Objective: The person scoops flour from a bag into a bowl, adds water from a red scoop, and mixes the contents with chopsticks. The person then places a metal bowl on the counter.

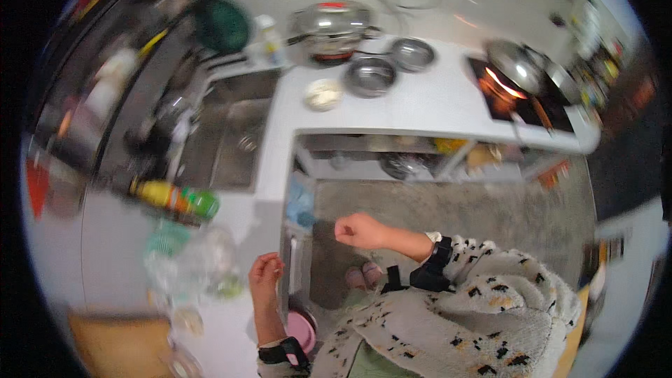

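Observation:
My left hand (266, 273) is over the inner edge of the white counter (247, 236), fingers curled and nothing visible in them. Left of it lies a clear plastic bag (202, 257) with something green inside, beside a mint-green basket (167, 240). My right hand (360, 231), loosely closed and holding nothing visible, hangs in the air above the concrete floor (420, 205). A black band is on each wrist. Beyond the bag, bottles with yellow and green parts (176, 197) appear near the sink (231, 131). The picture is blurred.
An induction-style cooktop (551, 110) at the right has a pan (514, 65) tilted on it, with an orange glow beneath. Two metal bowls (370, 76), a pale round dish (323, 95) and a lidded steel pot (336, 26) stand along the back counter. A pink bin (300, 329) sits below.

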### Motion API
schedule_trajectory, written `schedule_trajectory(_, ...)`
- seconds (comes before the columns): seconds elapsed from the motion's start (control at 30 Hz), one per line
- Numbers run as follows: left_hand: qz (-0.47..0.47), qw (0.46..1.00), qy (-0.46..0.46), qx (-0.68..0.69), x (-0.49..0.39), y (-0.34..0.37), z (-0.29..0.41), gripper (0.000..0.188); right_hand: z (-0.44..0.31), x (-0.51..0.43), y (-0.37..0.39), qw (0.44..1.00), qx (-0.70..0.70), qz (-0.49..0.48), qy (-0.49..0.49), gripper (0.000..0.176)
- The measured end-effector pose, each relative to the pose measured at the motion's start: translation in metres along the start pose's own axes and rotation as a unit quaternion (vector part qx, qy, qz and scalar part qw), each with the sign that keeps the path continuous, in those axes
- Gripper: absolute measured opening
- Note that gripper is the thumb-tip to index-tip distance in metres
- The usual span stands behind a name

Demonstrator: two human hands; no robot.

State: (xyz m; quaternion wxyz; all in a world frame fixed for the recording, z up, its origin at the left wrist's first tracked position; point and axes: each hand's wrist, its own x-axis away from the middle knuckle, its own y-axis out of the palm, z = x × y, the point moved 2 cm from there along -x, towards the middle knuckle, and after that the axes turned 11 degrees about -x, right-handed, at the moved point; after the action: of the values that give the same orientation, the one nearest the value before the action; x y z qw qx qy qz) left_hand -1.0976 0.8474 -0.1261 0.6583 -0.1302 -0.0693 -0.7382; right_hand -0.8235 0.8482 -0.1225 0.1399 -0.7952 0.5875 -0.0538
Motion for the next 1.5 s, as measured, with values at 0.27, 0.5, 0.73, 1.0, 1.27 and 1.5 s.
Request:
schedule_trajectory(0.27,-0.349,0.934,-0.065,-0.038,-0.084,0.254,0.020,0.015,0.015,0.188,-0.136,0.932,0.026,0.332,0.144,0.009)
schedule_trajectory(0.5,-0.605,0.791,-0.046,-0.077,-0.022,0.523,0.025,0.014,0.033,0.369,-0.206,0.769,-0.020,0.597,0.229,0.009)
schedule_trajectory(0.73,-0.709,0.690,-0.110,-0.099,0.122,0.760,0.009,0.014,0.037,0.552,-0.307,0.693,-0.011,0.688,0.217,0.009)
schedule_trajectory(1.0,-0.741,0.657,-0.103,-0.096,0.218,0.976,0.001,0.013,0.070,0.700,-0.447,0.670,-0.053,0.712,0.202,0.008)
schedule_trajectory(1.27,-0.737,0.667,-0.083,-0.073,0.247,1.216,-0.004,0.014,0.103,0.863,-0.618,0.666,-0.003,0.723,0.183,0.009)
schedule_trajectory(1.5,-0.763,0.646,0.006,-0.015,0.319,1.466,0.074,0.014,0.047,1.022,-0.845,0.648,0.162,0.714,0.210,0.008)
